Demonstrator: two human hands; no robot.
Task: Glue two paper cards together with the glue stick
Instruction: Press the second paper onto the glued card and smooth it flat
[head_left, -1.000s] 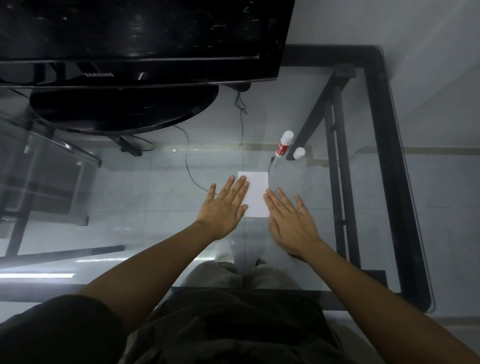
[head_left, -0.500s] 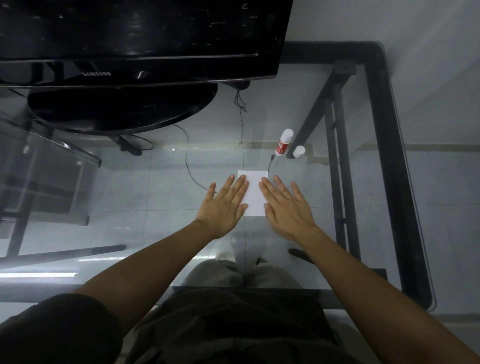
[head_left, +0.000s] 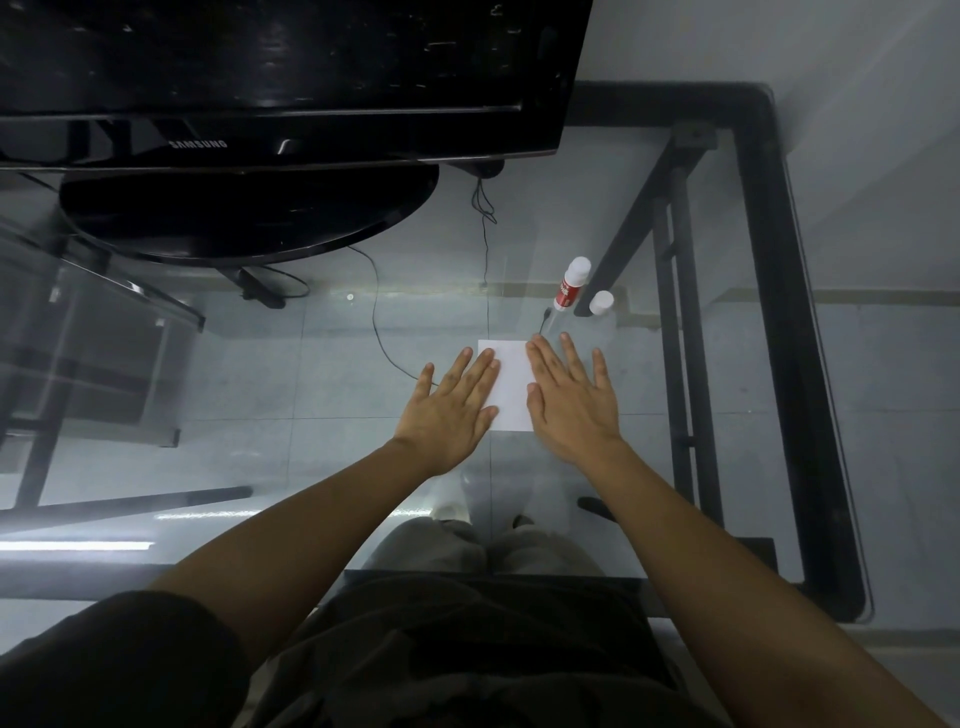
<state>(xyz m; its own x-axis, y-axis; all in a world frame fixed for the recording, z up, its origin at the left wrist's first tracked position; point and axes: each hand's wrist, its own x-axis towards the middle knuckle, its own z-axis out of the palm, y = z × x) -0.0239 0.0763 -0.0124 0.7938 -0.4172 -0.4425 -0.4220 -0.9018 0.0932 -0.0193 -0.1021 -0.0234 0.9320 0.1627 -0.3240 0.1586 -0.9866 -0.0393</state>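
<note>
A white paper card lies flat on the glass table; I cannot tell whether a second card lies under it. My left hand rests flat, fingers spread, with its fingertips on the card's left edge. My right hand lies flat with its fingers apart over the card's right edge. The glue stick, red and white, stands beyond the card to the right, and its white cap stands beside it.
A black monitor on a round base fills the far left of the table. A thin cable runs from behind it toward the card. The table's black frame runs along the right edge.
My right hand has slid forward and left along the card's right side. My left hand has stayed nearly still on the left edge.
</note>
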